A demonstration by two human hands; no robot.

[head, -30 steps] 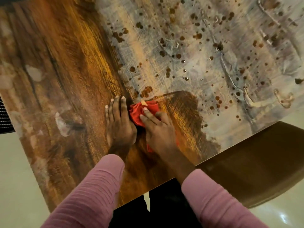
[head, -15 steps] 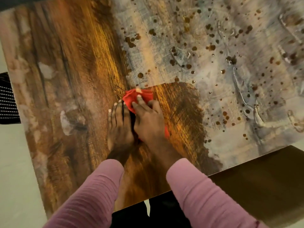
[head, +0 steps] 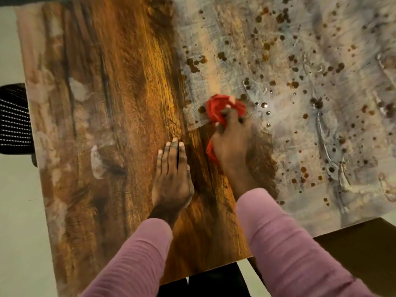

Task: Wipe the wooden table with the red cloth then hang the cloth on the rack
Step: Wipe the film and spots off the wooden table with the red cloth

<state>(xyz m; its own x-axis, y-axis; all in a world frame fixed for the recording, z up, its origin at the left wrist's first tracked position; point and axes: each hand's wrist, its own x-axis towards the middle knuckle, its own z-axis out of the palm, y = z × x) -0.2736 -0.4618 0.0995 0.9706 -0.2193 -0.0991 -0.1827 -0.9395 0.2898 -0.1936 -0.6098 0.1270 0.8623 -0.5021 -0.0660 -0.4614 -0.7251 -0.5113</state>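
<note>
The wooden table fills the view; its left half shows bare brown grain, its right half is covered by a grey film with brown spots and droplets. My right hand grips the bunched red cloth and presses it on the table at the edge of the grey film. Part of the cloth pokes out under the heel of that hand. My left hand lies flat on the bare wood, fingers straight, a little left of and nearer than the cloth. No rack is in view.
A black mesh chair back stands past the table's left edge. A dark brown surface sits below the table's near right corner. Pale floor runs along the left side. The table's near edge crosses just above my sleeves.
My right hand has pushed the red cloth away from me and to the right into the grey film, widening the wiped strip. My left hand stayed flat on the wood and is now apart from the cloth.
</note>
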